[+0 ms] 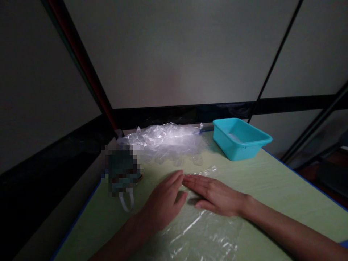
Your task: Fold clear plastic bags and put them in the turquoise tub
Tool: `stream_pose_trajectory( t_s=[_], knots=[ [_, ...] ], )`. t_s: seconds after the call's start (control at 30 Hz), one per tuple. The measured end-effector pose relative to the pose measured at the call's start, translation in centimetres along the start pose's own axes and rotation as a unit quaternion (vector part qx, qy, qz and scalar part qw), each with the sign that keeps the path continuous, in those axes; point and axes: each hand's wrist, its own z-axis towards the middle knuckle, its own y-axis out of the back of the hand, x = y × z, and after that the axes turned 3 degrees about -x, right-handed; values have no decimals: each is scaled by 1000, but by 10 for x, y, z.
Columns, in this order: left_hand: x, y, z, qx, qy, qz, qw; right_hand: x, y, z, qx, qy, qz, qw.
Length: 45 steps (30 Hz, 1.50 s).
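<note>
A thin clear plastic sheet [202, 232] lies flat on the green table [285, 195] in front of me. My left hand [164, 203] rests palm down on its left part, fingers together and stretched out. My right hand [214, 195] lies flat on the sheet beside it, fingers pointing left, and the fingertips of both hands nearly meet. Neither hand grips anything.
A heap of crumpled clear plastic [165, 141] sits at the table's far edge. To its right stands a turquoise tub [240, 139]. A blurred dark object [123, 170] with a white loop lies near the left edge. Dark frame bars run behind the table.
</note>
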Motion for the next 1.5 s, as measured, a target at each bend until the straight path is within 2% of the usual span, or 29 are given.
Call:
stream_pose_trajectory(
  t_s=[0.2,0.33,0.47,0.63,0.83,1.1,1.23,1.37,1.43,1.5],
  knots=[
    [0,-15,-9,57,-45,72,995,-2,-5,1,-3,-26,3,1000],
    [1,-20,-10,61,-36,110,991,-1,-4,1,-8,-33,3,999],
    [2,-22,-12,51,-31,117,991,-1,-4,-1,14,-9,8,1000],
    [3,-22,-14,43,-32,111,992,-3,-7,-2,40,-18,-1,999],
    [1,-18,-12,53,-29,105,993,-18,-5,-14,40,-22,-14,999],
    [-1,-16,-12,68,-18,101,992,-44,7,-43,34,-91,-68,993],
    [1,-13,-11,63,-6,81,995,-48,14,-47,16,-136,0,991],
    [5,-5,-8,38,1,59,998,-37,24,-35,-52,-208,71,974],
    [8,-4,-7,35,0,57,998,-22,26,-20,-69,-188,55,978],
    [10,-6,-7,33,-10,54,998,-4,23,-1,-56,-136,25,989]
  ],
)
